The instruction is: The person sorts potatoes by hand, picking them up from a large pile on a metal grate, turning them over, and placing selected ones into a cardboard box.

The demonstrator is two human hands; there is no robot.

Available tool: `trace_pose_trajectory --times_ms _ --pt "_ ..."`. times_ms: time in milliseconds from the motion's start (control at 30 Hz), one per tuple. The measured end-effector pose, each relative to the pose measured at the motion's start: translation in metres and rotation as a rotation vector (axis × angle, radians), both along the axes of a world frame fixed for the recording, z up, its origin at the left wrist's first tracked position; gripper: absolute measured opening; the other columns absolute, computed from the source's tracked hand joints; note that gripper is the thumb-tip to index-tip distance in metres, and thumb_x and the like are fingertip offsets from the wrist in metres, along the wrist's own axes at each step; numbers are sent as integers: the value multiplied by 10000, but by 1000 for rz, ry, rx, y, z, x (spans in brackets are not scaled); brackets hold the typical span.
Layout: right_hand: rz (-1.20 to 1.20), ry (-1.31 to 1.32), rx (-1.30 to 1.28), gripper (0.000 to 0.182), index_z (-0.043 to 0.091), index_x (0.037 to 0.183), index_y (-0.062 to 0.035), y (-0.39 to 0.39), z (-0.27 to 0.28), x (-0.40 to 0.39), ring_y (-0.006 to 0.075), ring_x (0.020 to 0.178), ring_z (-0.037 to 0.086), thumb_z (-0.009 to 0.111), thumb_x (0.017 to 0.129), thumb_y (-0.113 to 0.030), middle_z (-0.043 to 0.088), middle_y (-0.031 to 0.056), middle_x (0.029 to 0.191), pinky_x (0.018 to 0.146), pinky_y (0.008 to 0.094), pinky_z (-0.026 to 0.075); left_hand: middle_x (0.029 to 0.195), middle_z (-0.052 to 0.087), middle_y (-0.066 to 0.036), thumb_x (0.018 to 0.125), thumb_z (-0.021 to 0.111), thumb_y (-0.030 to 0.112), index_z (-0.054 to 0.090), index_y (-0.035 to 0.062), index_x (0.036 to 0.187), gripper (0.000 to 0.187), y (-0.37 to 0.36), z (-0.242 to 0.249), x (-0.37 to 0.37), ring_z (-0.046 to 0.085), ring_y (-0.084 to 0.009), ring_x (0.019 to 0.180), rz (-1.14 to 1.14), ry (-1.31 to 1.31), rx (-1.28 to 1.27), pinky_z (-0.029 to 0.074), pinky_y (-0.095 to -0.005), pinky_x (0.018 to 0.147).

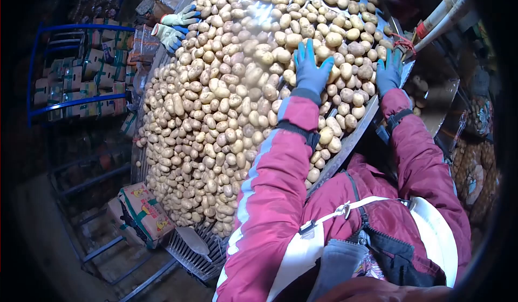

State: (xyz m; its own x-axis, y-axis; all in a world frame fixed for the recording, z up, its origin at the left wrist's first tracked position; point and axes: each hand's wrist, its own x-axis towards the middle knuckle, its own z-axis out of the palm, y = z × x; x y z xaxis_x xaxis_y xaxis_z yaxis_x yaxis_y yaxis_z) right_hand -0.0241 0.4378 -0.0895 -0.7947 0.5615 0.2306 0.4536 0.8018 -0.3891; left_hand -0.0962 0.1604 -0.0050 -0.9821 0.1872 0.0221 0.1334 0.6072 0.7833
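Observation:
A wide sorting table (345,145) carries a thick layer of pale potatoes (216,113). My left hand (310,70), in a blue glove, lies flat with spread fingers on the potatoes in the middle of the pile. My right hand (388,70), also blue-gloved, rests open on the potatoes by the table's near edge. Neither hand grips anything. My sleeves are dark red with a pale stripe, and I wear a white apron.
Another person's gloved hands (175,27) reach over the potatoes from the far side. A printed cardboard box (141,214) stands on the floor left of the table, with stacked boxes on blue racks (81,75) behind. A slatted end section (197,248) juts out below the pile.

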Motion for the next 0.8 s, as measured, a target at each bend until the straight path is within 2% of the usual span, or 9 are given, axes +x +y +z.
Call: trace_pose_trajectory --times_ms 233,333,367,467,500,533,567,633,800 --pt "9 3 42 627 476 1524 -120 0 -1 2 445 1461 352 652 942 -273 306 209 1645 1214 482 310 1378 530 -201 922 750 159 575 -41 1257 428 -206 46 63 520 -296 1289 453 200 76 444 -383 1111" --pt "45 -2 83 641 442 1536 -76 0 -14 3 427 1486 331 643 954 -255 330 227 1629 1232 467 283 1621 300 -309 993 651 361 357 -70 1549 762 -349 4 87 278 -412 1520 620 25 -661 257 -475 1252" --pt "71 -5 128 656 406 1550 -45 8 -24 3 405 1513 304 634 964 -233 329 234 1630 1247 450 260 1605 326 -310 1002 631 407 365 -85 1535 773 -372 -14 86 294 -412 1511 634 25 -536 262 -465 1253" --pt "-56 99 -462 600 396 1539 -24 14 -65 -3 277 1363 496 588 982 -137 475 187 1522 1078 419 458 1577 357 -328 999 639 453 389 -81 1520 787 -328 -5 61 354 -416 1475 697 -45 -358 296 -472 1234" --pt "-136 80 -761 665 381 1559 -49 9 -55 -10 307 1359 502 629 958 -187 424 206 1563 1026 453 492 1562 361 -348 1009 592 517 437 -31 1516 763 -297 3 49 379 -455 1449 715 -180 -777 319 -484 1217" --pt "-78 -65 69 724 382 1567 -82 -3 -44 -5 383 1399 449 658 927 -278 354 218 1605 1104 479 437 1552 359 -366 1019 534 566 485 32 1510 727 -286 19 43 347 -506 1450 726 -240 -551 317 -500 1211" --pt "-13 -60 265 768 398 1559 -100 -10 -29 -2 461 1429 374 681 887 -339 299 222 1631 1183 513 343 1543 379 -362 1024 517 561 506 49 1498 697 -263 28 46 329 -497 1461 756 -157 -674 322 -508 1201" --pt "62 -239 248 712 442 1528 -96 -25 38 8 472 1418 363 671 892 -319 274 205 1644 1213 511 297 1485 494 -261 1013 538 555 533 56 1471 677 -259 27 49 442 -408 1373 622 -134 -666 373 -521 1129" --pt "-64 -107 -128 731 453 1533 -125 -25 26 4 460 1432 359 693 889 -376 272 182 1655 1203 511 324 1134 672 -242 950 652 468 656 21 1270 550 -239 -7 18 589 -422 1096 228 92 -569 432 -552 987"
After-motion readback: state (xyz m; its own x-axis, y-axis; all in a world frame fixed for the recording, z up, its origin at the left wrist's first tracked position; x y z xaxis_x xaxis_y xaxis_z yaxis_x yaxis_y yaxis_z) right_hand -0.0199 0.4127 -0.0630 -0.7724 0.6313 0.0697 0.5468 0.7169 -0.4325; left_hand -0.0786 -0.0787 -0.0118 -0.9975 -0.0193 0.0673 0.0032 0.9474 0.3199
